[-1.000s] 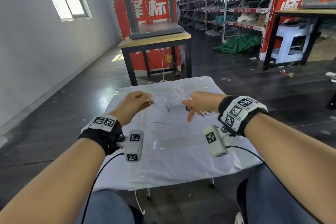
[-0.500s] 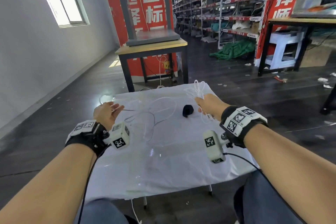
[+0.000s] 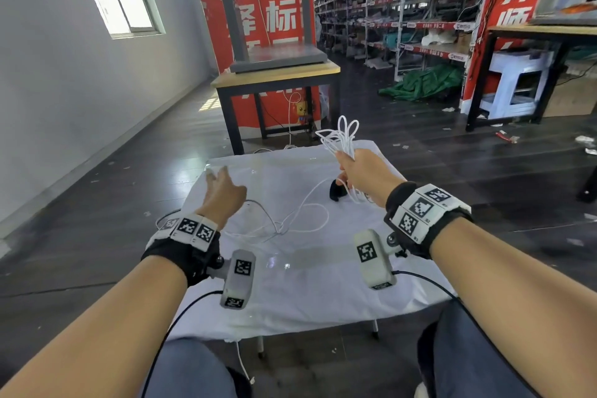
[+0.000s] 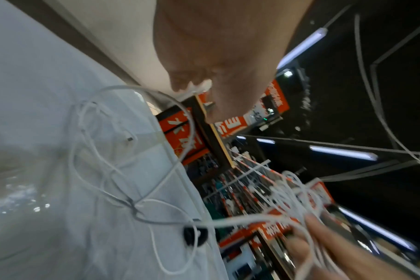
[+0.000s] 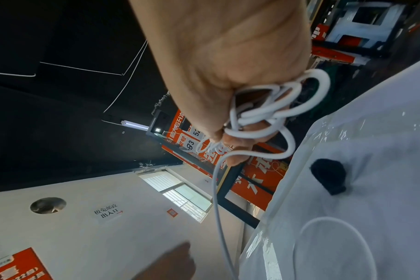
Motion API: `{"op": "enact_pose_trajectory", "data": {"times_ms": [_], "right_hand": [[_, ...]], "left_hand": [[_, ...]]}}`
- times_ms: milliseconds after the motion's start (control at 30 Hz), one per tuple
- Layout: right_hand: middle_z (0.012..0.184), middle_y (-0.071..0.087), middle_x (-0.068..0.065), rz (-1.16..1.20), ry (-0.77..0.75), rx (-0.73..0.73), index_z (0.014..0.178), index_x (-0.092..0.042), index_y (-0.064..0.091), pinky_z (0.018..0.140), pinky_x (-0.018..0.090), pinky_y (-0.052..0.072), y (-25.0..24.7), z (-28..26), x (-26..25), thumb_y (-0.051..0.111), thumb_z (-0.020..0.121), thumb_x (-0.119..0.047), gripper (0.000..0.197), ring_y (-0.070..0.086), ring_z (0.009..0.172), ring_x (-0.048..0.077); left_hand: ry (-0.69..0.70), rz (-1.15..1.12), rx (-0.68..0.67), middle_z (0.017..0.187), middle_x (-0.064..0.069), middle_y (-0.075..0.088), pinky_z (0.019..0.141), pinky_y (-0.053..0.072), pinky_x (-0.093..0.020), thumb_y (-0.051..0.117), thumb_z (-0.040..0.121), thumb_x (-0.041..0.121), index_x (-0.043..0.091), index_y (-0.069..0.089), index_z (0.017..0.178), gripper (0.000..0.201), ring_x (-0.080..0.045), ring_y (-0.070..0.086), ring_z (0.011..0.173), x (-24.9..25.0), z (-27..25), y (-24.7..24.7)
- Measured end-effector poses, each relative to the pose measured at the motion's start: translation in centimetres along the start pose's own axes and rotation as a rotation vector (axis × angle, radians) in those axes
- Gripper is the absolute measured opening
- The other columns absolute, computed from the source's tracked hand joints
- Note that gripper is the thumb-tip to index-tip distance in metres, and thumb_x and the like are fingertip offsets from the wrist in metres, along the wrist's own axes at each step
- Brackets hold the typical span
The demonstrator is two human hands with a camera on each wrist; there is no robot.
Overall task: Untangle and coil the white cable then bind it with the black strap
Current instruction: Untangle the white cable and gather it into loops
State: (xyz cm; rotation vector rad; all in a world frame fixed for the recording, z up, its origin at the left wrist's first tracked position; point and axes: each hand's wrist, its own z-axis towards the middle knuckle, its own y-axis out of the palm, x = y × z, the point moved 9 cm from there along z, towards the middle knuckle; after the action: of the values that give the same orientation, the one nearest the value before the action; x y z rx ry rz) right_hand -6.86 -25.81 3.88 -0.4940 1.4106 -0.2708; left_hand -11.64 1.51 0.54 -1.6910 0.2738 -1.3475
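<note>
The right hand [image 3: 365,171] has lifted a bunch of white cable [image 3: 342,139] clear of the table [image 3: 290,300]; a second ago both hands were close together at the middle of the cloth, working the tangle. Now they are well apart. The right fingers [image 5: 237,144] are clenched round several loops, which stick up above the fist toward 12 o'clock, while a single run of cable drops from the fist toward 7 o'clock and joins the slack on the cloth.

The left hand [image 3: 223,194] has swung out to about 9 o'clock of the table's middle. Its fingers look spread and relaxed in the head view, and I see nothing gripped in it; the left wrist view is too blurred to add much.

On the cloth the loose part lies in a few open curves that cross at one spot near the centre, with a plug end [image 4: 130,139] lying free. The strap [image 3: 337,192] sits on the table at about 2 o'clock, just beside and below the right hand, untouched.

My reading: the pull apart has opened most of the knot, and coiling is partly done in the right fist. One crossing may still snag as the rest is drawn in.
</note>
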Motion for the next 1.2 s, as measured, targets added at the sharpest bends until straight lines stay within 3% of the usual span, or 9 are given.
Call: {"op": "enact_pose_trajectory", "data": {"times_ms": [100, 200, 300, 433, 667, 800, 900, 1000, 1200], "right_hand": [[0.065, 0.062, 0.0, 0.058, 0.001, -0.026, 0.095, -0.006, 0.052, 0.05, 0.021, 0.036, 1.1, -0.2, -0.5, 0.036, 0.102, -0.035, 0.033, 0.048, 0.052, 0.01], [0.073, 0.064, 0.003, 0.105, 0.003, -0.039, 0.095, -0.007, 0.052, 0.052, 0.022, 0.036, 1.7, -0.5, -1.0, 0.037, 0.102, -0.036, 0.033, 0.048, 0.055, 0.01], [0.084, 0.069, 0.004, 0.159, -0.002, -0.004, 0.086, -0.013, 0.049, 0.05, 0.021, 0.037, 1.1, -0.4, -1.2, 0.035, 0.102, -0.035, 0.031, 0.047, 0.052, 0.008], [0.072, 0.067, -0.002, 0.302, 0.005, 0.191, 0.087, -0.017, 0.047, 0.041, 0.017, 0.038, -2.3, 0.3, -0.1, 0.036, 0.102, -0.034, 0.025, 0.044, 0.046, 0.007], [0.09, 0.063, 0.014, 0.072, -0.067, 0.362, 0.094, -0.006, 0.05, 0.073, 0.038, 0.05, -3.9, 1.7, 1.0, 0.034, 0.101, -0.038, 0.037, 0.059, 0.078, 0.026], [0.082, 0.062, 0.014, -0.126, -0.06, 0.1, 0.096, 0.0, 0.057, 0.065, 0.033, 0.048, -1.0, 1.8, 1.4, 0.037, 0.1, -0.034, 0.039, 0.058, 0.071, 0.028], [0.069, 0.059, 0.004, -0.22, -0.046, -0.168, 0.085, -0.005, 0.055, 0.051, 0.026, 0.039, 2.3, 0.4, 2.0, 0.041, 0.099, -0.035, 0.036, 0.05, 0.053, 0.017], [0.062, 0.054, 0.002, -0.235, -0.026, -0.351, 0.078, -0.009, 0.053, 0.046, 0.022, 0.036, 4.9, -0.8, 2.7, 0.044, 0.099, -0.036, 0.035, 0.044, 0.048, 0.014], [0.058, 0.047, 0.001, 0.036, 0.154, -0.486, 0.075, -0.011, 0.051, 0.038, 0.018, 0.03, 7.5, -2.5, 3.0, 0.03, 0.092, -0.065, 0.06, 0.035, 0.04, 0.01]], "left_hand": [[0.363, -0.104, -0.004, 0.142, 0.0, 0.046, 0.101, 0.04, -0.034, 0.046, 0.099, 0.031, 0.02, 0.042, 0.141, 0.044, -0.02, 0.047, 0.126, 6.1, -3.6, -0.3], [0.522, -0.164, -0.292, 0.123, 0.01, 0.057, 0.087, 0.039, -0.015, 0.05, 0.096, 0.039, 0.019, 0.052, 0.133, 0.042, -0.005, 0.056, 0.11, 9.5, -6.7, 2.7], [0.459, -0.383, -0.59, 0.095, -0.004, 0.07, 0.078, 0.051, -0.021, 0.056, 0.095, 0.026, 0.009, 0.063, 0.115, 0.028, -0.015, 0.067, 0.08, 10.1, -8.2, 5.4], [0.443, -0.307, -0.595, 0.067, 0.0, 0.062, 0.057, 0.048, -0.018, 0.052, 0.097, 0.029, 0.017, 0.068, 0.112, 0.025, -0.01, 0.051, 0.053, 8.2, -8.1, 5.1], [0.443, 0.091, -0.938, 0.059, 0.005, 0.049, 0.058, 0.044, -0.016, 0.058, 0.095, 0.025, 0.025, 0.07, 0.116, 0.024, -0.008, 0.045, 0.054, 6.3, -11.4, 6.7], [0.514, 0.107, -1.059, 0.073, 0.005, 0.057, 0.066, 0.043, -0.018, 0.058, 0.095, 0.023, 0.026, 0.069, 0.117, 0.025, -0.007, 0.04, 0.06, 7.4, -13.3, 6.9], [0.494, -0.142, -1.007, 0.074, -0.004, 0.043, 0.07, 0.042, -0.02, 0.054, 0.096, 0.025, 0.026, 0.07, 0.115, 0.025, -0.01, 0.035, 0.065, 8.5, -12.6, 6.0], [0.453, -0.369, -0.834, 0.065, 0.005, 0.036, 0.07, 0.041, -0.021, 0.053, 0.096, 0.024, 0.019, 0.07, 0.114, 0.025, -0.006, 0.033, 0.058, 8.9, -10.4, 4.9], [0.383, -0.51, -0.46, 0.082, 0.005, 0.063, 0.062, 0.044, -0.014, 0.058, 0.094, 0.019, 0.012, 0.069, 0.099, 0.014, 0.004, 0.05, 0.053, 8.1, -6.5, 3.8]]}}
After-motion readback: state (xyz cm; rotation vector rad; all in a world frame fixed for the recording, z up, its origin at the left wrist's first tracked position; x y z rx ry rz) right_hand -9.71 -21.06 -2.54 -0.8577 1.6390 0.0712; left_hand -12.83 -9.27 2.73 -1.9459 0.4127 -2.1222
